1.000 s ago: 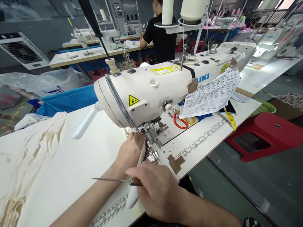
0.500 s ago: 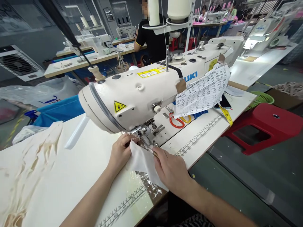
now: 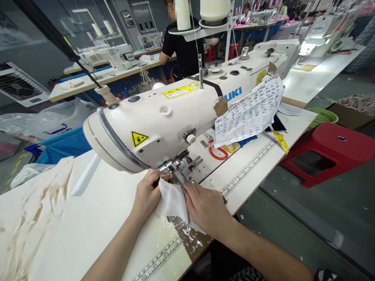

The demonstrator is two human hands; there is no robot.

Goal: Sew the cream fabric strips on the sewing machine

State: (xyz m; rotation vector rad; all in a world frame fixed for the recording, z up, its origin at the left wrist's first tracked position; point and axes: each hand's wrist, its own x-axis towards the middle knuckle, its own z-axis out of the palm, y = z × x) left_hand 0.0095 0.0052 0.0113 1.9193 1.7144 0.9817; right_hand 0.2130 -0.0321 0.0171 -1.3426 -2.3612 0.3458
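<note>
A piece of white fabric lies in front of the presser foot area of a white sewing machine. My left hand pinches the fabric's upper left edge, close beside the needle area. My right hand is closed at the fabric's right side, thumb and forefinger pressed together near the metal parts. A slim metal piece reaches toward those fingertips; whether they hold it I cannot tell. The needle itself is hidden behind the machine head and fingers.
Scissors with red and yellow handles lie right of the needle area, near a hanging handwritten sheet. Cream fabric is heaped at left. A yellow measuring tape hangs over the edge by a red stool. A person sits beyond.
The view has shifted slightly, so the machine appears a little further left. My right hand has moved slightly left toward my left hand, and the fabric between them is more bunched.
</note>
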